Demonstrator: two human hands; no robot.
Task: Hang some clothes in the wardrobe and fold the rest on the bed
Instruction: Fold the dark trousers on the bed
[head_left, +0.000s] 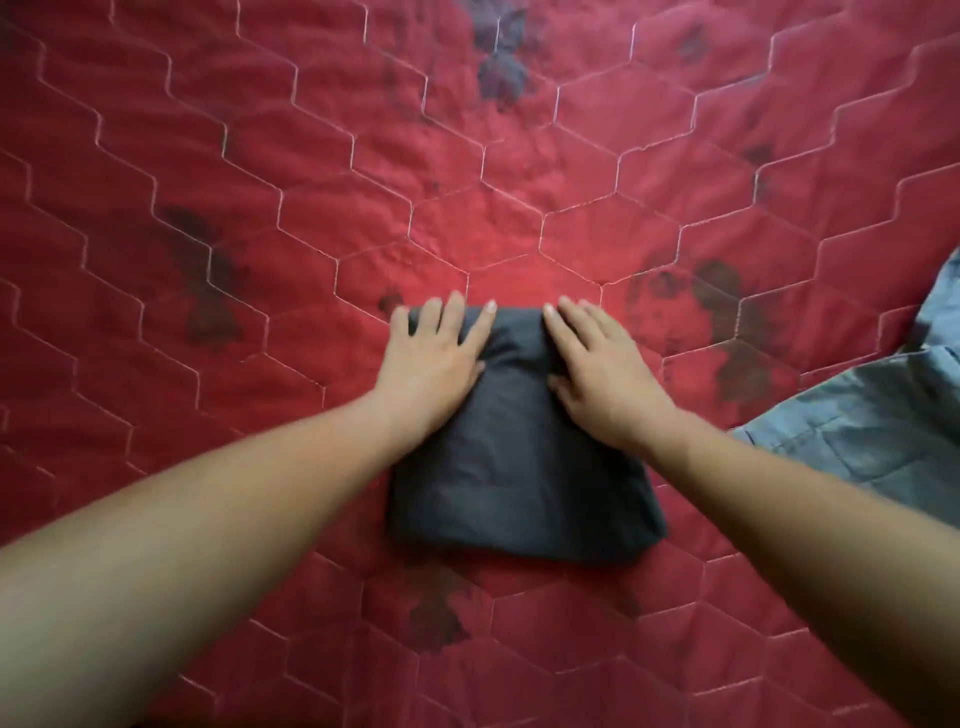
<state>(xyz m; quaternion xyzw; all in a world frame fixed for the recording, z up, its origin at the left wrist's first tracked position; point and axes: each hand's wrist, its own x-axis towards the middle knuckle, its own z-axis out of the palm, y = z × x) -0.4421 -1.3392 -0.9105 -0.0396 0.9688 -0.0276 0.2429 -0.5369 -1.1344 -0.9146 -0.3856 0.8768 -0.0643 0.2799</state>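
Note:
A dark grey garment (519, 483) lies folded into a compact rectangle on the red quilted bed cover (260, 208). My left hand (434, 358) lies flat on its far left corner, fingers straight and spread. My right hand (597, 369) presses flat on the far right part, fingers straight. Both palms face down on the cloth. The far edge of the garment bunches slightly between the two hands.
A grey-blue garment (872, 426) lies crumpled at the right edge of the bed, close to my right forearm. The red cover with white hexagon stitching and dark flower prints fills the view on all sides.

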